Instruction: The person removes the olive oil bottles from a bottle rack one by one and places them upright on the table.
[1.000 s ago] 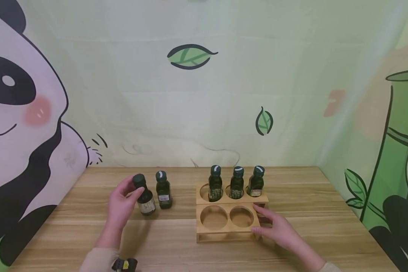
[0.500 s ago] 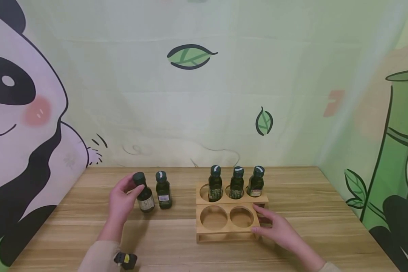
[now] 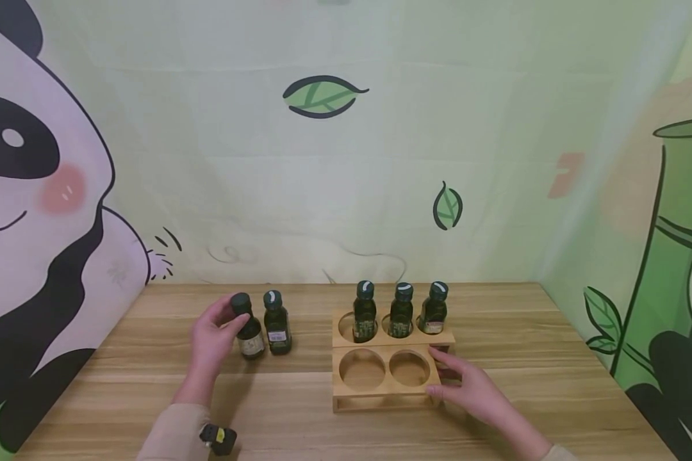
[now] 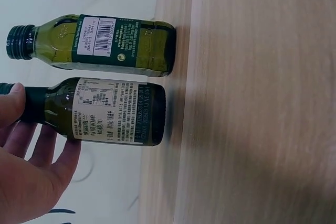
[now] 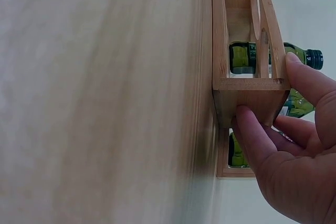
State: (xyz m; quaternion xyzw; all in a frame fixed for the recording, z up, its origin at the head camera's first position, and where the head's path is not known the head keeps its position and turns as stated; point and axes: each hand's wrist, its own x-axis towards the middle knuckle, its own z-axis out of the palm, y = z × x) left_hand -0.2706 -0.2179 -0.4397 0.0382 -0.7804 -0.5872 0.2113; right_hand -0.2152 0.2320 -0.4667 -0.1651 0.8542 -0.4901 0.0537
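My left hand (image 3: pixel 212 334) pinches a small dark olive oil bottle (image 4: pixel 105 111) by its capped neck, thumb on one side and fingers behind. The bottle is nearly upright, its cream label facing the left wrist camera. Right beside it stands another olive oil bottle (image 3: pixel 278 330) with a green and white label. My right hand (image 3: pixel 467 387) holds the right end of a two-tier wooden rack (image 3: pixel 389 388), with thumb and fingers at its edge and end panel. In the rack's rear row sit three similar bottles (image 3: pixel 401 314); both round holes of its front row are vacant.
The wood-grain table (image 3: pixel 288 410) ends at a printed fabric backdrop (image 3: pixel 230 192) with a panda and leaves. A small black device (image 3: pixel 222 440) shows at the left wrist. Tabletop lies between the bottle pair and the rack.
My left hand has shifted slightly right and away from me with the bottle, bringing it closer to the neighbouring bottle. The right hand and rack have stayed in place.
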